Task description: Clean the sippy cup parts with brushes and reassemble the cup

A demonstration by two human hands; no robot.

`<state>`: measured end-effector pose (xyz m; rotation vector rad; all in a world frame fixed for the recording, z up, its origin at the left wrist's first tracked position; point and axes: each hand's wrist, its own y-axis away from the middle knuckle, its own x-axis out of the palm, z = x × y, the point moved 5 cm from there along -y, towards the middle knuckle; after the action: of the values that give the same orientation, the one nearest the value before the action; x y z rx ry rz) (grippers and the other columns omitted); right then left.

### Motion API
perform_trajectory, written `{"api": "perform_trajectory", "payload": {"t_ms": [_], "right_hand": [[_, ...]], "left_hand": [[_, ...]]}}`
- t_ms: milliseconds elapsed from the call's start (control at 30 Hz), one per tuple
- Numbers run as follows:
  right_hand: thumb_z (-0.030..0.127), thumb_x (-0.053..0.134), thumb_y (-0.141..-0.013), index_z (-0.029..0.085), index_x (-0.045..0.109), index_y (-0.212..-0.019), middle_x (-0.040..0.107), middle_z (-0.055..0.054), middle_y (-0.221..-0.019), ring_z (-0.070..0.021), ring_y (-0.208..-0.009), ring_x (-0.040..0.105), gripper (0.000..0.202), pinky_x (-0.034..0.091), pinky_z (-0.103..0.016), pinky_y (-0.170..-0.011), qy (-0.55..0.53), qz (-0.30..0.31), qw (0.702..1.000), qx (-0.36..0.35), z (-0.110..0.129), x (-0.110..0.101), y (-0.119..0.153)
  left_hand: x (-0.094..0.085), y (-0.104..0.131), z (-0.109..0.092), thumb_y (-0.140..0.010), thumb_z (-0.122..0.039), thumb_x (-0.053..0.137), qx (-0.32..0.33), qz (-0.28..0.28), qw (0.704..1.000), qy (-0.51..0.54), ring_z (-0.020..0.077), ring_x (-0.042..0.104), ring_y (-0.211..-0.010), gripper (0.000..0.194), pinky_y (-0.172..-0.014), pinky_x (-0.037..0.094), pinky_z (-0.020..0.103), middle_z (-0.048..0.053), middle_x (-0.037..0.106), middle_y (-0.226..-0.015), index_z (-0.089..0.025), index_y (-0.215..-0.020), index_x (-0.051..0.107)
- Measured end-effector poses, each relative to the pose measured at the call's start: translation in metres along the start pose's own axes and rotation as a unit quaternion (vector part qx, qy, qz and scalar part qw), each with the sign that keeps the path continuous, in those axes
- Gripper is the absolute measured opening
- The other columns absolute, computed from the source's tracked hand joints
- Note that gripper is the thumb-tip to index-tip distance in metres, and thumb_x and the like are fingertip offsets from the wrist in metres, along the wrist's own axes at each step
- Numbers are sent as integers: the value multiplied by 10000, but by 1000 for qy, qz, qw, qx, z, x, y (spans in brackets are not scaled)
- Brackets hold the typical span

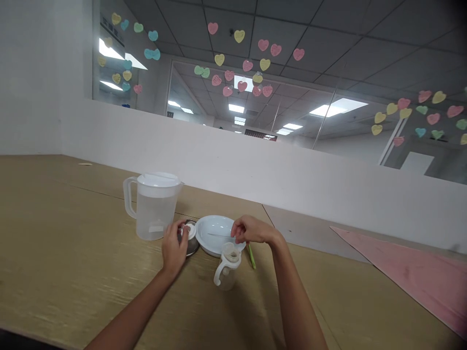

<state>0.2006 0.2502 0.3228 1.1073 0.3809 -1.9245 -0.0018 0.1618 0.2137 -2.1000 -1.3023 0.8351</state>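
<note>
My left hand (175, 248) curls round a small jar with a white top (190, 232), which stands on the table beside a white pitcher. Over the right side of a shallow white bowl (209, 226), my right hand (251, 229) is closed in a pinch. A thin pale stick (220, 236) runs from its fingertips across the bowl; its exact kind is too fine to tell. In front of the bowl stands a clear jar with a white collar and handle (229, 267), its top open. A green, narrow object (251, 256) lies below my right wrist.
The translucent pitcher (155, 214) has a white lid and its handle to the left. A pink sheet (412, 272) covers the table's right part. A white wall (219, 163) with glass above borders the back. A small flat scrap (85, 164) lies far left.
</note>
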Motion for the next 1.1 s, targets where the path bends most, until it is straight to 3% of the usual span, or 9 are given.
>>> {"api": "perform_trajectory", "payload": {"t_ms": [67,167,267,433,567,700,833,1100], "right_hand": [[135,587,-578,150,654,-706,657,-11,-646,-118,-611,592,145,454,-208,-531,-1,-55,998,-20,6,-5,1],[145,602,-589,150,686,-686,663,-15,-614,-128,-613,609,129,458,-216,-563,-1,-114,992,-50,15,-7,0],[142,587,-612,147,706,-718,665,-18,-622,-126,-597,607,159,461,-221,-569,-11,-129,988,-79,20,-1,-7],[137,461,-736,150,694,-872,661,-29,-698,-116,-631,595,270,462,-235,-617,-7,-132,986,-97,20,16,-24],[279,394,-863,191,625,-1071,660,-38,-843,-131,-758,591,323,460,-272,-718,-12,-120,983,-139,30,26,-28],[395,578,-777,249,613,-1077,640,-17,-946,-154,-859,569,335,446,-288,-765,38,-31,983,-179,41,39,-28],[408,705,-651,237,578,-1088,617,-22,-974,-161,-841,557,486,450,-293,-736,60,-68,983,-159,36,39,-31],[349,741,-593,221,554,-1040,584,12,-843,-141,-741,540,502,420,-264,-649,73,-103,982,-144,38,40,-32]], "left_hand": [[-7,2,-6,-899,-372,397,25,-43,998,35,202,562,-848,275,-786,470,336,69,585,-932,-174,-1022,542],[-8,9,-22,-905,-287,419,134,-55,988,53,194,574,-893,194,-812,474,332,66,595,-952,-183,-1028,526],[-5,20,-37,-901,-202,430,249,-45,966,58,188,590,-933,176,-828,488,339,60,617,-962,-196,-1060,507],[-1,27,-46,-897,-140,441,312,-33,946,77,162,598,-930,201,-807,518,313,55,612,-974,-200,-1083,490],[-2,28,-47,-890,-108,448,325,-19,941,97,152,589,-959,196,-834,519,311,56,597,-1006,-204,-1057,488],[-3,26,-45,-893,-123,447,305,-26,946,110,154,587,-957,166,-833,517,318,53,597,-988,-196,-1037,487],[0,23,-43,-900,-184,452,290,-10,954,80,165,594,-907,137,-796,512,315,54,611,-939,-189,-1029,498],[3,20,-40,-906,-261,419,260,36,965,-3,206,576,-920,189,-811,468,342,91,617,-964,-177,-1033,530]]}}
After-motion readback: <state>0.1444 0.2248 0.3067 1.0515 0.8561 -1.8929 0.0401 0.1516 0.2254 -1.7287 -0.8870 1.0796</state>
